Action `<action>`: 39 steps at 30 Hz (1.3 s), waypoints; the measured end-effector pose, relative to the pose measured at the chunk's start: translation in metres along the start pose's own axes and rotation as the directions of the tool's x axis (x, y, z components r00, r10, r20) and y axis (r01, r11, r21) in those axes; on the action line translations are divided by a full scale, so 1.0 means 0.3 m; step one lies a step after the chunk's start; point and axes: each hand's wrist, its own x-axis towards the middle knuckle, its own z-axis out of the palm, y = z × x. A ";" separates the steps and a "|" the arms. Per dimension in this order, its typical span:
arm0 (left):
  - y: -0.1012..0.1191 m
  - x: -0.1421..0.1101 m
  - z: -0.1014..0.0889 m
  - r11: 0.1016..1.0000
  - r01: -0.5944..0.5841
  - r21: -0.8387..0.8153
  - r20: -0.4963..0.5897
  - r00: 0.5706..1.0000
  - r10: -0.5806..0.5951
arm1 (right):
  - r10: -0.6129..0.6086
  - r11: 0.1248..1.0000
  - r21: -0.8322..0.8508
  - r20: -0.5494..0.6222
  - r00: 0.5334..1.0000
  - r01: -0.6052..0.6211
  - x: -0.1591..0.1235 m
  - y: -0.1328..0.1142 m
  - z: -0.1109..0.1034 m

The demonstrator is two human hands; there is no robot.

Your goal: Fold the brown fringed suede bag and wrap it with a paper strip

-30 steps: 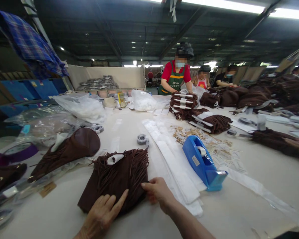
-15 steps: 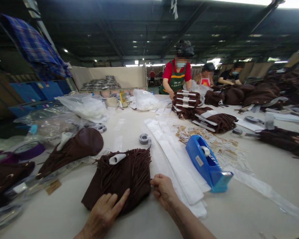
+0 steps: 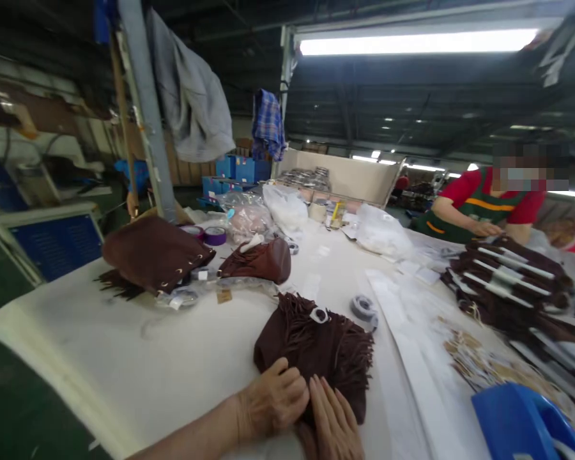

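1. Head view: both hands sit at the near edge of the table (image 3: 76, 332), on the brown fringed bag (image 3: 316, 348).
2. Left hand (image 3: 273, 402) – fingers curled over the bag's near left corner, gripping the suede; looks like a closed hold on the bag.
3. Right hand (image 3: 333, 421) – fingers straight and together, palm down, pressing flat on the bag's near edge. No pinch, just a flat press.
4. Bag lies flat, fringe fanned toward the right, a white tag (image 3: 319, 314) at its far end. It is just beside the white strips (image 3: 412, 332) and near a grey tape roll (image 3: 364, 306).
5. Progress, my read: bag is laid down and being smoothed or squared – no wrap, band or strip on it yet. The stack (image 3: 508, 281) in front of the co-worker (image 3: 479, 204) carries white bands, so this bag looks early by comparison.
6. Not yet handled, as far as shown: 2 more brown bags at far left – a large one (image 3: 153, 255) and a smaller one (image 3: 259, 259).
7. Blue dispenser (image 3: 522, 421) sits at lower right, well apart from both hands, untouched.
8. Purple tape (image 3: 215, 235) and clear plastic bags (image 3: 287, 207) lie farther back. Small tags (image 3: 474, 364) are scattered right of the strips.
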 end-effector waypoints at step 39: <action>0.009 -0.063 -0.069 0.999 -0.010 -0.034 -0.002 1.000 0.010 | -0.170 0.966 -0.161 0.187 0.968 0.201 0.035 -0.028 -0.042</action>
